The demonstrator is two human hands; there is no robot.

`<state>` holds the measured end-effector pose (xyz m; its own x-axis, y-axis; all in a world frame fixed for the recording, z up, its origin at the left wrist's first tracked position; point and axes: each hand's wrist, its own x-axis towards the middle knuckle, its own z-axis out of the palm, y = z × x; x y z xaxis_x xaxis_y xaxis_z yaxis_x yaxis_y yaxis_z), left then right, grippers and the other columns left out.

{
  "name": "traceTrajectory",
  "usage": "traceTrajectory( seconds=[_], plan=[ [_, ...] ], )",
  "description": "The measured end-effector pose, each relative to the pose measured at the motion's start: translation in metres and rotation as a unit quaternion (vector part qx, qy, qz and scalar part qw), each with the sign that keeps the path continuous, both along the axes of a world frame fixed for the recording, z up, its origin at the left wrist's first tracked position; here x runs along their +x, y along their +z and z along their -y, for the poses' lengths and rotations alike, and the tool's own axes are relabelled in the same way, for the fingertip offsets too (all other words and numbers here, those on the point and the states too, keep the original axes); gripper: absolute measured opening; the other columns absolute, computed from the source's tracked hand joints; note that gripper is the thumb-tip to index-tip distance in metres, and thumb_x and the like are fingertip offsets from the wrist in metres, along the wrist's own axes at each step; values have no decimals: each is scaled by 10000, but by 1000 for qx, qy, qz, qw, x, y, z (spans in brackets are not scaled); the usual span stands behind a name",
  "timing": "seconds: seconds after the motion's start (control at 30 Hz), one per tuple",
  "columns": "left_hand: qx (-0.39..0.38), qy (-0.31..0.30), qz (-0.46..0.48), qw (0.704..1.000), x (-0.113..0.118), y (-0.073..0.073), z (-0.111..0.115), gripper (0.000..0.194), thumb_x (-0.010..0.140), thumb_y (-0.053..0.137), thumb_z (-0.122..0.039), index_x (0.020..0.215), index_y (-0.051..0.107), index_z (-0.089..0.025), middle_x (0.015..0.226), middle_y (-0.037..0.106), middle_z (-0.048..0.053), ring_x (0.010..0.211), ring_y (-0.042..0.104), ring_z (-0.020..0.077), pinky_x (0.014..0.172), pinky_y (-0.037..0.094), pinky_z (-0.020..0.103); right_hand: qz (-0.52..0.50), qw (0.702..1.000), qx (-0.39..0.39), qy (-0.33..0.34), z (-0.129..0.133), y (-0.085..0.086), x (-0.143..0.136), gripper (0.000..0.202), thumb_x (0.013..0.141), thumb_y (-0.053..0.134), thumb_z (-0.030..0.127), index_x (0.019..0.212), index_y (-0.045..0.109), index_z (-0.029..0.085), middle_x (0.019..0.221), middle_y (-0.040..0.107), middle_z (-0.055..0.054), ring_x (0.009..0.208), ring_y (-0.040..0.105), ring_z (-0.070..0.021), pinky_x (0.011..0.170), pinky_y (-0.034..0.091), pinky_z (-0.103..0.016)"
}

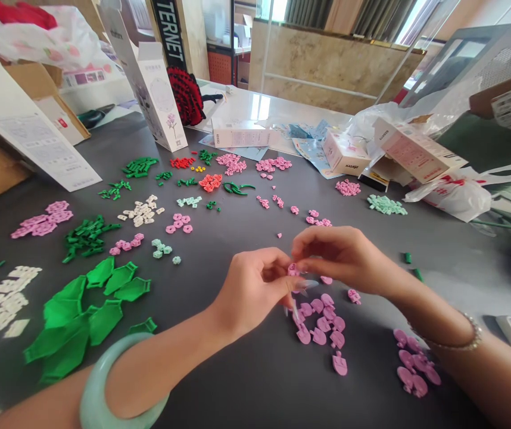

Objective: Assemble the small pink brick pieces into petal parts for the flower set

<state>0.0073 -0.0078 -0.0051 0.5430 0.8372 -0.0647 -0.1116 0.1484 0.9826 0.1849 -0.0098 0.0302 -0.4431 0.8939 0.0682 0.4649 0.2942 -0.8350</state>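
Near the middle of the dark table, my left hand pinches a small pink building-block piece between thumb and fingers. My right hand meets it from the right, its fingers closed at the same piece; their tips partly hide it. Just below both hands lie several loose pink petal pieces with rounded ends. A small pink assembled cluster sits below my right wrist. Further right, beside my right forearm, is another group of pink petal pieces.
Sorted block piles cover the table: large green leaves, dark green pieces, white pieces, mint pieces. White boxes stand at the back, with a red-and-black flower behind. Boxes and a plastic bag crowd the right.
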Motion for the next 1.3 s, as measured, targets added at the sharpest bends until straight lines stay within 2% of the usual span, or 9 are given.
traceTrajectory(
  seconds=[0.07,0.17,0.33,0.53,0.63,0.8,0.93,1.07,1.3],
  plan=[
    [-41,-23,38,998,0,3,1,121,662,719,-128,639,600,-123,561,599,-26,420,559,62,452,486,170,-2,1000,-14,-16,-8,3,5,182,792,613,337,834,622,160,731,628,-25,616,565,-111,544,469,-234],
    [-86,-58,63,993,0,6,1,149,608,766,-154,636,625,-116,539,591,-23,418,555,77,436,491,185,87,992,64,-59,-23,-1,8,169,826,575,319,844,661,175,748,647,-30,618,553,-115,577,455,-254],
    [-84,-77,47,992,0,6,2,92,649,734,-179,705,690,-122,558,588,-21,449,540,74,461,495,194,265,951,157,18,-47,-24,2,198,867,473,140,886,669,163,891,664,-77,752,587,-158,692,446,-301],
    [-46,-61,5,997,0,3,2,87,687,699,-200,740,714,-132,557,580,-14,493,530,78,461,447,181,350,927,128,44,-59,-33,-5,202,854,448,77,843,645,122,852,629,-89,714,564,-150,658,433,-287],
    [-53,-44,10,998,0,1,1,105,682,704,-206,758,707,-134,624,611,4,541,559,96,491,461,197,322,938,124,23,-56,-26,-6,181,845,474,97,804,647,129,810,635,-71,694,555,-138,665,430,-285],
    [-41,-18,-7,999,1,-2,-2,156,717,684,-249,809,690,-124,681,630,20,545,549,94,547,483,222,112,991,25,-62,-38,-4,4,102,779,599,246,772,664,168,689,643,-14,604,558,-113,588,459,-259],
    [-26,0,-21,999,2,-1,-4,149,753,654,-250,815,688,-119,618,604,5,551,541,94,563,473,211,0,998,-34,-55,-26,13,9,141,707,675,313,758,693,182,711,671,-23,609,590,-126,559,495,-263],
    [-27,16,-31,999,1,-2,-5,162,763,650,-266,825,690,-122,628,616,11,549,554,99,579,489,226,-7,997,-64,-38,-19,20,6,99,715,665,281,725,706,191,662,675,-15,591,609,-128,532,505,-250],
    [-51,22,-9,998,2,-5,-5,143,732,689,-260,800,694,-135,580,617,-12,522,558,88,579,503,217,21,997,-58,-41,-14,17,1,88,728,644,256,778,671,189,715,685,-22,626,634,-135,548,526,-245]
  ],
)
